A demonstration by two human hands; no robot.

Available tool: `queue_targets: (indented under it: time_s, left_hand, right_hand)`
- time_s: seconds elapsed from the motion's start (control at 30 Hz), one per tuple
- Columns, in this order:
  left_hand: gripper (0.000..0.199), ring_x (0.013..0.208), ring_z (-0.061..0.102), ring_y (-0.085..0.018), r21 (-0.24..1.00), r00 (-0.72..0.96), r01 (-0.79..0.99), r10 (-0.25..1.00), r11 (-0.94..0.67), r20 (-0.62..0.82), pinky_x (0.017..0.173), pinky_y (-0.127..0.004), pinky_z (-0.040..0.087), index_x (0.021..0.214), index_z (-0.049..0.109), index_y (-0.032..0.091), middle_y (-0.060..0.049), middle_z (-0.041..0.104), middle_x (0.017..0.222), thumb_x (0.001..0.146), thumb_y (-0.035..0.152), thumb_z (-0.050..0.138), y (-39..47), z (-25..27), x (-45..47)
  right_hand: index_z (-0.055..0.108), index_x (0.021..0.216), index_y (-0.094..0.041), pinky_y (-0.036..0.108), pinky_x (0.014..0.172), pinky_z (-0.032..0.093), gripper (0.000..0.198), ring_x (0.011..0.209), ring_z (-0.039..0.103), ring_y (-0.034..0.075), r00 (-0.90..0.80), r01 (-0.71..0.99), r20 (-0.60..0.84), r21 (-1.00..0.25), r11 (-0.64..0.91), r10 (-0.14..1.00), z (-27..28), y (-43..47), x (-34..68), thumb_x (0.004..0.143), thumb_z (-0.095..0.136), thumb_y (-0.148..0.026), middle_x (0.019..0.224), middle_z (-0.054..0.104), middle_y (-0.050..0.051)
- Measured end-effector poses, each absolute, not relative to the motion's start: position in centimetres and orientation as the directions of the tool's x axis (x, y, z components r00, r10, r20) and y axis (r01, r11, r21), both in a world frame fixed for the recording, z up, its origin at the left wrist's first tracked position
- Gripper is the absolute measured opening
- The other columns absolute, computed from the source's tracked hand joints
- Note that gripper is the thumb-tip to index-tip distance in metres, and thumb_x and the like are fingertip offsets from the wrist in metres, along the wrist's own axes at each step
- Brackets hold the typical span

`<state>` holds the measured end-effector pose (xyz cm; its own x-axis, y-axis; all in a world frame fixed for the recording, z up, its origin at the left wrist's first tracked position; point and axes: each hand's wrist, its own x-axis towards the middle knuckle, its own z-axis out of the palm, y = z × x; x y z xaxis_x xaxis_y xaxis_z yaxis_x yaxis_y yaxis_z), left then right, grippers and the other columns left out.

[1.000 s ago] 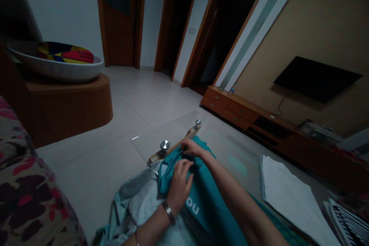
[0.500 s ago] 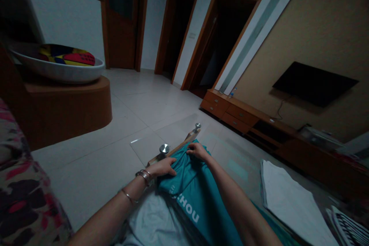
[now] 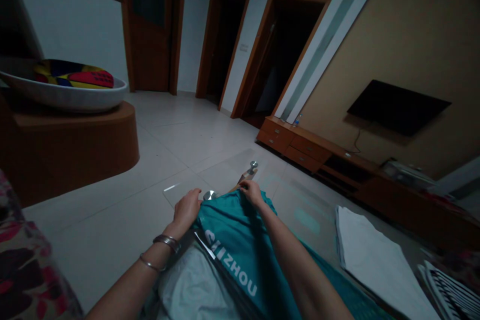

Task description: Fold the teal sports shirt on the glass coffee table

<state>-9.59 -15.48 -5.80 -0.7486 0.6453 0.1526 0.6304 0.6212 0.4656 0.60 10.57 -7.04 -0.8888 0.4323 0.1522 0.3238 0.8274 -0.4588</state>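
A teal shirt (image 3: 240, 220) with white lettering that ends in "ZHOU" lies over the glass table (image 3: 174, 188). My left hand (image 3: 188, 208), with bangles at the wrist, is closed on the shirt's far left corner beside a round metal table cap. My right hand (image 3: 251, 193) pinches the far edge of the same shirt near its middle. Between the hands the fabric is stretched fairly flat. A pale, crumpled cloth (image 3: 195, 285) lies beneath and to the left of the shirt, close to me.
To the right lie a folded white cloth (image 3: 375, 255) and a striped cloth (image 3: 459, 285). A low wooden cabinet (image 3: 307, 150) runs along the wall under a television (image 3: 399, 107). At left, a white basin (image 3: 75, 97) stands on a brown ledge; floral fabric (image 3: 33, 265) is nearest me.
My left hand has moved left and away from me, drawing the shirt's corner outward. The bunched fabric has spread and more lettering shows. My right hand remains at the far edge.
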Motion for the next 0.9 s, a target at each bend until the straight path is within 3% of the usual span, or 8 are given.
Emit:
queue_targets:
  time_s: [0.13,0.3,0.4,0.53,0.67,0.8,0.87,0.9]
  left_hand:
    - [0.029,0.111,0.052,-0.024,0.351,-0.590,0.800,0.746,0.487,0.308,0.093,-0.037,0.040,0.111,0.057,0.018,-0.011,0.059,0.114,0.087,0.016,0.042,-13.4,-5.9,-7.3]
    - [0.026,0.128,0.041,-0.025,0.359,-0.265,0.917,0.937,0.172,0.227,0.106,-0.044,0.029,0.109,0.062,0.022,-0.008,0.053,0.132,0.089,0.024,0.046,-10.3,-7.2,-4.8]
    - [0.031,0.130,0.040,-0.028,0.344,-0.226,0.926,0.960,0.158,0.166,0.106,-0.051,0.029,0.117,0.059,0.022,-0.009,0.051,0.136,0.089,0.026,0.047,-9.3,-9.0,-3.8]
    - [0.036,0.132,0.037,-0.028,0.288,-0.281,0.933,0.936,0.214,0.214,0.107,-0.056,0.025,0.124,0.056,0.024,-0.007,0.048,0.139,0.090,0.024,0.043,-9.1,-10.8,-2.7]
    - [0.038,0.134,0.034,-0.026,0.268,-0.284,0.941,0.916,0.208,0.285,0.110,-0.054,0.023,0.127,0.054,0.027,-0.006,0.046,0.142,0.092,0.027,0.040,-9.7,-10.8,-2.2]
    - [0.038,0.134,0.034,-0.027,0.275,-0.281,0.940,0.916,0.202,0.286,0.109,-0.054,0.024,0.129,0.052,0.026,-0.005,0.046,0.142,0.092,0.030,0.041,-10.0,-10.0,-2.0]
    - [0.037,0.134,0.033,-0.028,0.266,-0.277,0.943,0.916,0.201,0.290,0.109,-0.053,0.023,0.126,0.055,0.024,-0.007,0.046,0.141,0.091,0.029,0.042,-10.1,-9.7,-1.9]
    - [0.035,0.133,0.034,-0.028,0.252,-0.270,0.947,0.918,0.199,0.289,0.109,-0.053,0.022,0.122,0.058,0.021,-0.008,0.049,0.138,0.090,0.026,0.043,-10.1,-9.7,-1.8]
  right_hand:
    - [0.067,0.101,-0.016,0.032,0.092,0.041,0.023,0.101,0.058,0.021,-0.781,0.457,0.224,-0.431,0.778,0.583,-6.4,12.7,2.4,0.086,0.050,-0.017,0.107,0.067,0.010]
    - [0.069,0.099,-0.018,0.030,0.090,0.043,0.025,0.099,0.060,0.020,-0.699,0.568,0.216,-0.410,0.713,0.682,-6.3,15.0,4.9,0.085,0.048,-0.016,0.103,0.069,0.009]
    - [0.068,0.104,-0.018,0.031,0.089,0.043,0.025,0.100,0.060,0.021,-0.686,0.590,0.200,-0.410,0.696,0.700,-6.4,14.9,5.2,0.083,0.054,-0.022,0.104,0.068,0.010]
    - [0.063,0.113,-0.021,0.031,0.085,0.044,0.035,0.100,0.059,0.022,-0.696,0.594,0.157,-0.423,0.685,0.700,-6.1,13.8,4.1,0.078,0.061,-0.024,0.104,0.067,0.008]
    - [0.067,0.101,-0.021,0.032,0.086,0.044,0.028,0.096,0.059,0.022,-0.731,0.571,0.117,-0.435,0.697,0.672,-5.0,13.1,3.0,0.074,0.060,-0.015,0.098,0.068,0.006]
    - [0.066,0.102,-0.016,0.030,0.091,0.040,0.027,0.101,0.056,0.019,-0.741,0.510,0.201,-0.452,0.732,0.640,-3.1,10.9,4.7,0.080,0.050,-0.013,0.107,0.064,0.009]
    - [0.065,0.105,-0.016,0.027,0.087,0.042,0.027,0.096,0.057,0.018,-0.863,0.351,0.146,-0.516,0.782,0.484,-1.9,8.9,7.5,0.081,0.053,-0.017,0.106,0.064,0.007]
    - [0.064,0.107,-0.017,0.025,0.083,0.044,0.028,0.092,0.058,0.017,-0.944,0.244,0.040,-0.582,0.776,0.327,-1.2,8.0,9.2,0.080,0.057,-0.021,0.103,0.065,0.005]
